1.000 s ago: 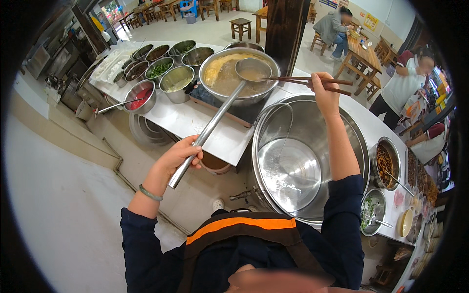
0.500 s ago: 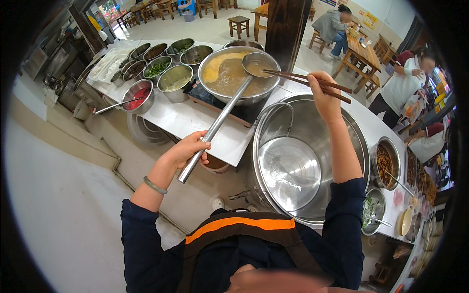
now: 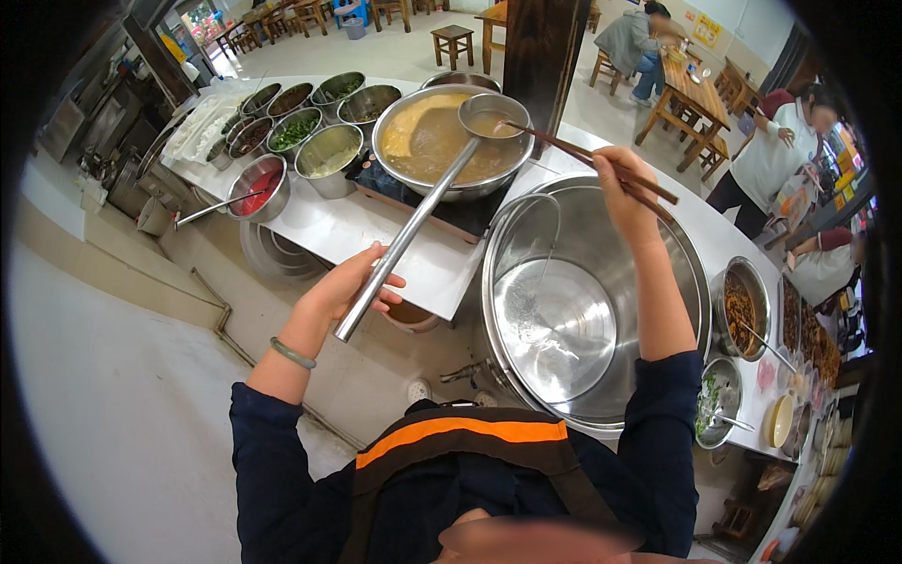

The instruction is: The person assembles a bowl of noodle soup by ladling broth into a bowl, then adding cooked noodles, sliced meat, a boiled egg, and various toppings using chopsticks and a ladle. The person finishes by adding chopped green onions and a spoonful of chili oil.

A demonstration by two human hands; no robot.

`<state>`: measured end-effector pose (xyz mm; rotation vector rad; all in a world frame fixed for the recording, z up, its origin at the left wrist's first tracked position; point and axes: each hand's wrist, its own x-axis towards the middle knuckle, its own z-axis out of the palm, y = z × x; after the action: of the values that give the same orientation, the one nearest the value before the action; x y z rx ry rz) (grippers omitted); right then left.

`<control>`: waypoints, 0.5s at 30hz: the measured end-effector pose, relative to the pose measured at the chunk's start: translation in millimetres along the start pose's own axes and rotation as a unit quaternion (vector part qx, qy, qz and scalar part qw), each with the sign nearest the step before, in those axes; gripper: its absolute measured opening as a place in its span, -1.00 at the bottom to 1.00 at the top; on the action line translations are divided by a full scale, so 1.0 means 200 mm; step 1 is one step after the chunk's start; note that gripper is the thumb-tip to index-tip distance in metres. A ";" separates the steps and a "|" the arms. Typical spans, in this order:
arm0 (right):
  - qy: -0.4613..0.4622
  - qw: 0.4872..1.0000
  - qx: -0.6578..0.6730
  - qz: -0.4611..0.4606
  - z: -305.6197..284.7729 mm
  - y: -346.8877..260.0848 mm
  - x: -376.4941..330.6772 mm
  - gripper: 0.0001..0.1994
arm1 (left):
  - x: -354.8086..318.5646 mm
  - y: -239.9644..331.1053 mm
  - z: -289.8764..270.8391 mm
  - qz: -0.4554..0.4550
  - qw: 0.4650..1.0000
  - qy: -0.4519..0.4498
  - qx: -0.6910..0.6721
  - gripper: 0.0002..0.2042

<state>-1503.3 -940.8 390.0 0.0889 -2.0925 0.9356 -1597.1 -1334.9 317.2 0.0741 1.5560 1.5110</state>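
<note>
The ladle lies obliquely across the work area, its long axis running from near left to far right; its cup sits inside the pot, at the right far side of the broth, and contains cloudy liquid. The left hand supports the handle close to its near end: the handle crosses the palm, and the fingers are loosely uncurled, not wrapped tight. From this hand, the cup lies far and to the right, along the handle axis. The right hand holds the chopsticks in a narrow grip; their axis runs from near right to far left, and the tips reach into the cup. The right hand is the nearer of the two to the cup, which lies far left of it. Whether the tips pinch anything cannot be told. The pot stands on a dark burner on the white counter. To the near right of the pot, below the right forearm, stands a large steel drum. Left of the pot stand tubs of toppings, including chopped greens; the nearest bowl contains something red.
</note>
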 end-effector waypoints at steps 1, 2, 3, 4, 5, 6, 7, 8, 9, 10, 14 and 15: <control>-0.018 0.999 -0.023 -0.029 -0.01 -0.02 0.00 -0.93 | -0.01 -0.01 -0.02 0.005 1.000 0.003 -0.003 -0.42; -0.021 0.998 -0.030 -0.043 -0.01 -0.04 0.00 -0.93 | -0.01 -0.01 -0.04 0.015 1.000 0.005 -0.008 -0.41; -0.024 0.997 -0.038 -0.058 -0.02 -0.05 0.00 -0.94 | -0.02 -0.02 -0.06 0.019 1.000 0.010 -0.017 -0.37; -0.028 0.996 -0.041 -0.073 -0.03 -0.06 0.00 -0.94 | -0.03 -0.03 -0.08 0.028 0.999 0.017 -0.029 -0.36; -0.025 0.996 -0.059 -0.067 -0.04 -0.07 -0.01 -0.94 | -0.05 -0.05 -0.11 0.035 0.998 0.030 -0.043 -0.36; -0.019 0.996 -0.044 -0.078 -0.05 -0.07 -0.01 -0.94 | -0.06 -0.08 -0.14 0.040 0.997 0.043 -0.057 -0.35; -0.010 0.996 -0.028 -0.086 -0.06 -0.07 -0.01 -0.94 | -0.07 -0.11 -0.18 0.052 0.995 0.056 -0.067 -0.33; -0.001 0.996 -0.012 -0.094 -0.06 -0.06 -0.02 -0.94 | -0.08 -0.14 -0.22 0.060 0.991 0.085 -0.079 -0.33; 0.012 0.997 -0.003 -0.079 -0.06 -0.04 -0.03 -0.94 | -0.09 -0.18 -0.26 0.072 0.987 0.113 -0.092 -0.33; 0.025 0.998 0.006 -0.064 -0.06 -0.02 -0.04 -0.94 | -0.09 -0.24 -0.30 0.090 0.981 0.137 -0.103 -0.33; 0.084 0.994 0.061 -0.032 0.02 0.10 -0.07 -0.92 | -0.19 -0.59 -0.48 0.118 0.938 0.253 -0.204 -0.46; 0.056 0.998 0.025 -0.002 0.02 0.13 -0.09 -0.90 | -0.18 -0.72 -0.46 0.119 0.927 0.219 -0.281 -0.52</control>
<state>-1504.1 -928.9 361.1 0.0640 -1.9668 0.9688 -1558.2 -1460.9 203.1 -0.4475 1.4120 2.2338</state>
